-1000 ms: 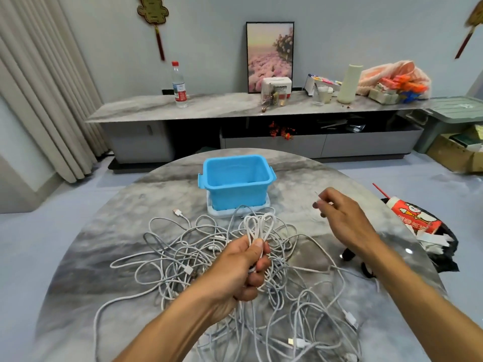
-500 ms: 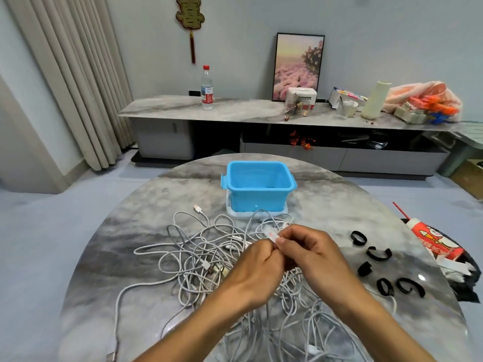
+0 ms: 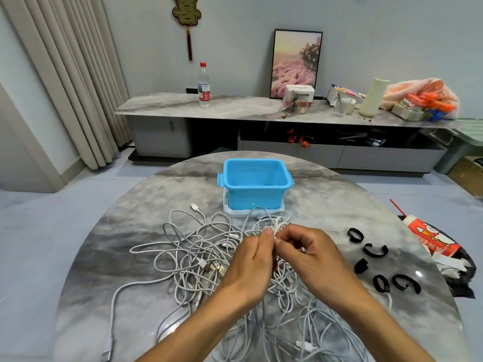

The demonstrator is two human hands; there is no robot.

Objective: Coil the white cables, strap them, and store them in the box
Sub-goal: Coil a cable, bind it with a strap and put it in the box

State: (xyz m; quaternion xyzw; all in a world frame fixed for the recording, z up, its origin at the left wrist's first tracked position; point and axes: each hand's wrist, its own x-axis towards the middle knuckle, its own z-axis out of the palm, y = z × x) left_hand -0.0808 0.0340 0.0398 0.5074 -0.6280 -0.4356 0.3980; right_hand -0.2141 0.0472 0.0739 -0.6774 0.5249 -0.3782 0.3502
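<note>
Both hands meet above the tangle of white cables (image 3: 198, 259) spread over the near half of the round marble bench (image 3: 130, 231). The left hand (image 3: 251, 265) and right hand (image 3: 308, 254) each pinch a cable strand. The blue box (image 3: 254, 192) stands open behind them; black straps (image 3: 376, 259) lie right.

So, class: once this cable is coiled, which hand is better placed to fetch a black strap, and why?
The right hand. The black straps lie on the table on its side, with no cables in between. The left hand would have to cross over the right and the white cables.
</note>
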